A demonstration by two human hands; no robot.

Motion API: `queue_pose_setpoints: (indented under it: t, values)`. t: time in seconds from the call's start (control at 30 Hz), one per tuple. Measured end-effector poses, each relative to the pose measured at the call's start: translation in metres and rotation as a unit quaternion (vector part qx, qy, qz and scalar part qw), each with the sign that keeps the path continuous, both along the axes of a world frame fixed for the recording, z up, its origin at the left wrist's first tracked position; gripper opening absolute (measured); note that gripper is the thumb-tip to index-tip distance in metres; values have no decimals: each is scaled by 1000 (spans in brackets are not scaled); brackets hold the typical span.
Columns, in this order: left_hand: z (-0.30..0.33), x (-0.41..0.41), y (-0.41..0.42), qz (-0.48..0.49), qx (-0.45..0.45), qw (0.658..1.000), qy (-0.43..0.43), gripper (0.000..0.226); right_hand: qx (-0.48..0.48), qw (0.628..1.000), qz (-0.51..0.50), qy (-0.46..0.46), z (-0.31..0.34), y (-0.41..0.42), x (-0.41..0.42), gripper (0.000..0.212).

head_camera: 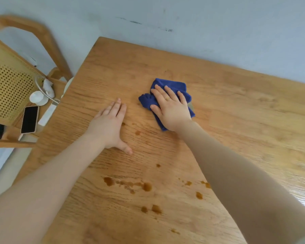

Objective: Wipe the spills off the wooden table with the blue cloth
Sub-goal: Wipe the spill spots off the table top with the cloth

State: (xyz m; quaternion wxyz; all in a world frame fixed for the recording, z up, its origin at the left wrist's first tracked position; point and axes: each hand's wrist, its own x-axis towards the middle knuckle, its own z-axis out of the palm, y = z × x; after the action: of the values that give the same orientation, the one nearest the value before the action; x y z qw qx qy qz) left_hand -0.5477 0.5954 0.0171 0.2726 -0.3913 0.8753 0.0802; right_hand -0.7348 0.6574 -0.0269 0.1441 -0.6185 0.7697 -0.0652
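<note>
The blue cloth (pixel 171 86) lies crumpled near the middle of the wooden table (pixel 236 111). My right hand (pixel 171 110) presses flat on the cloth with its fingers spread. To the left of it, my left hand (pixel 109 127) rests flat on the bare wood, fingers straight. Brown spills (pixel 146 186) dot the table nearer to me, below both hands, and a small drop (pixel 137 132) sits between my wrists.
A wooden chair (pixel 11 81) with a perforated back stands at the table's left edge. On a surface beside it lie a phone (pixel 30 119), a white cup (pixel 37 97) and a white power strip (pixel 47 115). A grey wall (pixel 201 23) runs behind the table.
</note>
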Motion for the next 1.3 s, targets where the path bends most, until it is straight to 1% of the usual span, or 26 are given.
queue_pose_setpoints:
  t: [0.1,0.17,0.27,0.37,0.4,0.47,0.53,0.6,0.67,0.8,0.87,0.93,0.97,1.03,1.1,1.13,1.2,1.3]
  values:
    - [1,0,5,17,-17,1000,-11,153,1,1000,10,20,1,5,9,54]
    - [1,2,10,63,-30,998,-9,155,4,998,57,28,3,20,16,56]
    - [2,10,19,130,-24,991,-1,154,16,990,138,20,7,42,30,57]
    - [2,12,18,131,-20,991,-13,152,6,982,186,7,8,41,23,57]
    - [1,11,16,126,-23,992,-17,152,-3,985,175,6,7,32,15,56]
    - [0,8,13,117,-29,992,-25,153,-14,994,105,3,4,7,4,56]
    - [-3,6,14,117,-33,992,-42,154,-4,1000,26,-2,-1,-17,5,55]
    - [-5,6,16,119,-38,991,-52,155,4,1000,-18,2,-4,-30,13,54]
    - [-8,7,15,123,-46,991,-31,154,6,1000,-29,11,-3,-29,19,54]
    - [-7,17,17,123,-28,991,55,151,27,999,16,19,2,6,57,57]
    - [-5,22,17,111,-13,992,65,147,36,999,31,25,5,23,77,57]
    - [0,24,8,94,11,993,69,143,41,998,34,26,6,17,72,57]
    - [2,25,1,88,24,993,80,140,38,999,18,19,6,6,66,56]
    - [8,35,-14,78,48,989,114,133,26,998,-59,3,3,-26,57,54]
    - [11,51,-27,64,54,987,137,128,20,990,-139,3,0,-50,59,54]
    - [12,61,-34,55,49,987,140,126,20,988,-156,9,-1,-54,66,54]
    - [13,81,-51,36,41,989,134,124,23,989,-144,14,0,-47,86,55]
    - [8,104,-75,-4,34,993,113,122,12,997,-76,20,2,-18,132,57]
